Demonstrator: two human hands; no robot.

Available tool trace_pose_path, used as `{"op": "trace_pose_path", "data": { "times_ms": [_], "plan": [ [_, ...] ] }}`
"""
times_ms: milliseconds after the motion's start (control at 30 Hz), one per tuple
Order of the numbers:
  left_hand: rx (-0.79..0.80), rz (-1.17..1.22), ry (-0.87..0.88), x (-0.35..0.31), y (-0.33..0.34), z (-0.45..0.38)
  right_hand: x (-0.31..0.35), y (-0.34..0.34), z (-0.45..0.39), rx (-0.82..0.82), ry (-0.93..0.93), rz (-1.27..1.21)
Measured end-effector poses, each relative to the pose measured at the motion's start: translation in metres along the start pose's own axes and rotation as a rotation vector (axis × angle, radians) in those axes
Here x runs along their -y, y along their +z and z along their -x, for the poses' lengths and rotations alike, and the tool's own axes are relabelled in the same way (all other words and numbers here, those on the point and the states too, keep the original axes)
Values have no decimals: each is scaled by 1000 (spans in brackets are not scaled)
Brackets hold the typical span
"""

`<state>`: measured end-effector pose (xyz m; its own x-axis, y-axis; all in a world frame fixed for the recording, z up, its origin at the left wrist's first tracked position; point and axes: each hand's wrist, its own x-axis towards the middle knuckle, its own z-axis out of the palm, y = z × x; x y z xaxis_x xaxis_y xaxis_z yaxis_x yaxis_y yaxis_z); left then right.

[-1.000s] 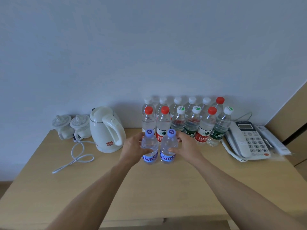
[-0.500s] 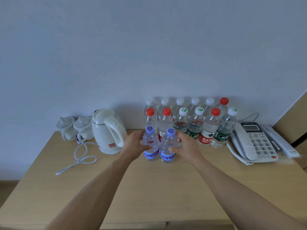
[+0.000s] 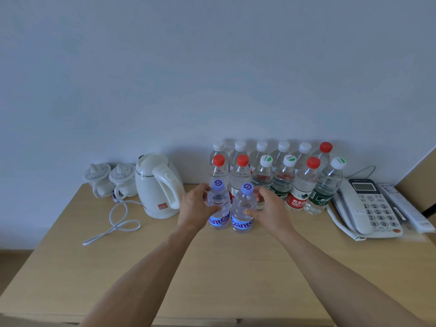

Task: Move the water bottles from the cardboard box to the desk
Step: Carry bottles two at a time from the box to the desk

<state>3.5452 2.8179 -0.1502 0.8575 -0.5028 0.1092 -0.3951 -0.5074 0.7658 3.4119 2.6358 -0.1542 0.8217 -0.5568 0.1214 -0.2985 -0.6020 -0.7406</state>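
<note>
Purple-capped bottles are the main event: two small ones stand upright on the desk (image 3: 236, 267), side by side and close together. The left purple-capped bottle (image 3: 218, 206) is gripped by the left hand (image 3: 194, 206), thumb across its front and fingers curled round the back. The right purple-capped bottle (image 3: 243, 208) is held the same way by the right hand (image 3: 269, 210), thumb touching its front just above the label. So each hand is wrapped on its own bottle, with the pair between them.

Right behind are two rows of taller bottles against the wall. The middle row (image 3: 278, 182) mixes red caps and white caps with a green mark, red and green labels. The back row (image 3: 271, 149) is mostly white caps, with one red cap at the right end (partly hidden by the row in front).

To the left sits a white electric kettle (image 3: 159, 185), its cord (image 3: 118, 220) looped on the wood, and two small white lidded cups (image 3: 109, 178) beyond it. On the right, a white desk phone (image 3: 368, 208) and a remote (image 3: 405, 208) beside it.
</note>
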Motion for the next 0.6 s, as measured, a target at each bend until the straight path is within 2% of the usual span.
{"op": "trace_pose_path", "data": {
  "times_ms": [600],
  "plan": [
    [50, 121, -89, 14, -2, 0, 0, -1, -7, 22, 29, -63]
  ]
}}
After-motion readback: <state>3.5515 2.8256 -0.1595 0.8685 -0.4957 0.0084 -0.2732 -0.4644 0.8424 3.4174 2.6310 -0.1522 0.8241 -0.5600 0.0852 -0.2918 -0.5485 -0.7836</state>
